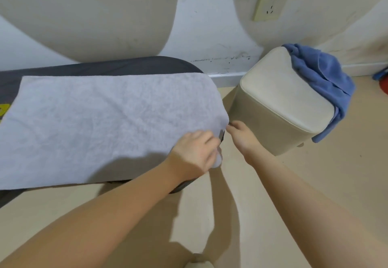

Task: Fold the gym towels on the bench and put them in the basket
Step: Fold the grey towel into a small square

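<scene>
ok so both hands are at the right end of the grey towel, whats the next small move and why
Probably lift that end and carry it leftward over the towel to fold it in half. The grey towel lies flat, one layer, along the bench; the left hand grips its near corner and the right hand pinches the end edge.

Dark grey padded bench (117, 67), left: pale grey towel (100, 124) spread flat over it. Beige floor (315, 183): cream stool (279, 108) at right, blue towel (323, 78) draped over far end.

Both arms stretched forward. Left hand (194, 152) curled, pinching corner of grey towel (100, 118). Right hand (241, 136) just beside that corner, fingers pinching towel edge.
</scene>
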Demonstrator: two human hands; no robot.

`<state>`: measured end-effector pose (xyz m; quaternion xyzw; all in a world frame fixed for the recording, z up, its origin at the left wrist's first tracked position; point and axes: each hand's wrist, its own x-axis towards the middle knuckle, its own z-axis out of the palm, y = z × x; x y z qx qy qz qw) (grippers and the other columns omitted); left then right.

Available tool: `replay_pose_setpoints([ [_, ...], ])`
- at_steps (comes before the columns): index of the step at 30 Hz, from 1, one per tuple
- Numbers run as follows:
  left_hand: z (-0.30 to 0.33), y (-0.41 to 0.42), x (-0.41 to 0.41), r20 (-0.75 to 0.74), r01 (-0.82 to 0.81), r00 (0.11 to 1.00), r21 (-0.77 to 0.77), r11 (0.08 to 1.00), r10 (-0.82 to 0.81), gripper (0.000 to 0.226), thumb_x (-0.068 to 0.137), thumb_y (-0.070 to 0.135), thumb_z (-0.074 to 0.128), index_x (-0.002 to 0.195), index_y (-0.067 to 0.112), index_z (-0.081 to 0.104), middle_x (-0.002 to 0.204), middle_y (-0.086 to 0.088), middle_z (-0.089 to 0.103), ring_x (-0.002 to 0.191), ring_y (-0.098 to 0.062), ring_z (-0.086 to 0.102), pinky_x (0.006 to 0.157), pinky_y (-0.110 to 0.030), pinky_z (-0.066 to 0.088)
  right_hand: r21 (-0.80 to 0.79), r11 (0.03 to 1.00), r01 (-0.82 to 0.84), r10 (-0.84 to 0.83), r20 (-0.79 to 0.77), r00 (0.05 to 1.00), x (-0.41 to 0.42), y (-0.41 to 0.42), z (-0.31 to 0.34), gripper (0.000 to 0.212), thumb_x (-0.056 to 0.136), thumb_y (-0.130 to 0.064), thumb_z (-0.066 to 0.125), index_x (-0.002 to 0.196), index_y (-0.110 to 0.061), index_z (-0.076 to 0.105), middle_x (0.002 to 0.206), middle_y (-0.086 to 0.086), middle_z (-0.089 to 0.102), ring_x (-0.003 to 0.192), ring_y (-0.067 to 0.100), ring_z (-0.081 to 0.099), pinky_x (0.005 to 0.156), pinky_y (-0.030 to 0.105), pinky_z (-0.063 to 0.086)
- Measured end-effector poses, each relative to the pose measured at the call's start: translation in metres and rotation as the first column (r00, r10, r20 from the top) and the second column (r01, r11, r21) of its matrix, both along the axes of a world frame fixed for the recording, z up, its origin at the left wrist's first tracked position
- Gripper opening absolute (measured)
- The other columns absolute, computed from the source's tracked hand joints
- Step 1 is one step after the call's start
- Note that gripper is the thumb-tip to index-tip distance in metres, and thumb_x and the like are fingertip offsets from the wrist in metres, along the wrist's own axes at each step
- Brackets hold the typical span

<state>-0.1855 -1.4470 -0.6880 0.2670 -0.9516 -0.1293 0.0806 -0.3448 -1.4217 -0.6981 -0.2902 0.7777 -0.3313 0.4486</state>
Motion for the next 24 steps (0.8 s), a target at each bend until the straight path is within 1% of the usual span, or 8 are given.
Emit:
replay_pose_setpoints([
  [2, 0.007, -0.025, 0.002, 0.052, -0.158, 0.986, -0.06, 0.986, 0.161, 0.046, 0.088, 0.031, 0.035, 0.124, 0.01, 0.054, 0.128, -0.014, 0.054, 0.114, -0.03, 0.056, 0.09, -0.041, 0.047, -0.12, 0.993, -0.019, 0.023, 0.036, 0.999, 0.001, -0.029, 0.005, 0.037, 0.098, -0.021, 0.037, 0.133, -0.011, 0.042, 0.117, -0.004, 0.049, 0.104, 0.012, 0.044, 0.087, 0.024, 0.032],
  [4, 0.005, -0.047, 0.011, 0.191, -0.324, 0.924, -0.07, 0.944, 0.331, 0.065, 0.091, 0.047, 0.022, 0.147, 0.013, 0.021, 0.157, -0.005, 0.014, 0.144, -0.023, 0.017, 0.115, -0.037, 0.015, -0.214, 0.976, -0.036, 0.049, 0.055, 0.997, 0.002, -0.057, 0.012, 0.038, 0.1, -0.019, 0.031, 0.137, -0.013, 0.038, 0.12, -0.008, 0.045, 0.107, 0.008, 0.04, 0.091, 0.02, 0.029],
  [8, -0.01, -0.064, 0.025, 0.224, -0.388, 0.887, -0.113, 0.915, 0.404, 0.081, 0.079, 0.06, 0.023, 0.139, 0.007, 0.04, 0.148, -0.012, 0.036, 0.135, -0.029, 0.039, 0.109, -0.046, 0.029, -0.191, 0.942, -0.276, 0.245, -0.174, 0.954, 0.0, -0.098, -0.001, 0.053, 0.1, -0.037, 0.026, 0.149, -0.018, 0.017, 0.156, 0.001, 0.019, 0.143, 0.018, 0.019, 0.117, 0.034, 0.015],
  [10, -0.013, -0.066, 0.028, 0.246, -0.376, 0.893, -0.054, 0.925, 0.378, 0.09, 0.074, 0.067, 0.015, 0.146, 0.013, 0.024, 0.155, -0.007, 0.02, 0.143, -0.025, 0.022, 0.115, -0.041, 0.017, -0.101, 0.929, -0.356, 0.318, -0.275, 0.907, -0.006, -0.104, -0.014, 0.061, 0.095, -0.049, 0.021, 0.149, -0.021, 0.015, 0.157, 0.003, 0.017, 0.145, 0.022, 0.015, 0.118, 0.043, 0.015],
  [14, -0.011, -0.069, 0.03, 0.336, -0.379, 0.87, -0.01, 0.925, 0.36, 0.099, 0.065, 0.072, -0.002, 0.149, 0.019, -0.002, 0.158, 0.0, -0.008, 0.146, -0.018, -0.006, 0.117, -0.035, -0.004, 0.132, 0.985, -0.11, 0.137, -0.217, 0.967, -0.023, -0.097, -0.021, 0.058, 0.097, -0.045, 0.019, 0.138, -0.006, 0.035, 0.145, 0.018, 0.035, 0.131, 0.033, 0.035, 0.109, 0.042, 0.03],
  [17, -0.008, -0.068, 0.027, 0.291, -0.337, 0.896, -0.051, 0.94, 0.336, 0.09, 0.076, 0.065, 0.01, 0.147, 0.011, 0.021, 0.156, -0.009, 0.015, 0.143, -0.027, 0.018, 0.116, -0.041, 0.014, 0.086, 0.995, -0.042, 0.037, 0.049, 0.998, -0.029, -0.085, -0.025, 0.048, 0.098, -0.038, 0.034, 0.118, 0.002, 0.052, 0.115, 0.013, 0.057, 0.099, 0.028, 0.052, 0.084, 0.032, 0.04],
  [20, -0.006, -0.055, 0.013, 0.134, -0.088, 0.985, -0.162, 0.983, 0.111, 0.059, 0.086, 0.048, 0.032, 0.119, 0.009, 0.059, 0.133, -0.017, 0.054, 0.117, -0.033, 0.056, 0.1, -0.041, 0.04, 0.079, 0.995, 0.053, -0.072, 0.257, 0.964, -0.028, -0.083, -0.017, 0.033, 0.094, -0.034, 0.048, 0.085, -0.004, 0.055, 0.076, 0.006, 0.054, 0.066, 0.021, 0.047, 0.065, 0.027, 0.04],
  [24, -0.005, -0.027, -0.015, 0.064, 0.15, 0.988, -0.211, 0.966, -0.14, 0.029, 0.077, 0.029, 0.043, 0.078, 0.017, 0.069, 0.108, -0.004, 0.068, 0.09, -0.022, 0.065, 0.076, -0.032, 0.05, 0.099, 0.981, 0.168, -0.193, 0.376, 0.907, -0.034, -0.082, -0.008, 0.021, 0.088, -0.018, 0.062, 0.071, -0.007, 0.058, 0.067, 0.002, 0.055, 0.053, 0.013, 0.05, 0.054, 0.022, 0.045],
])
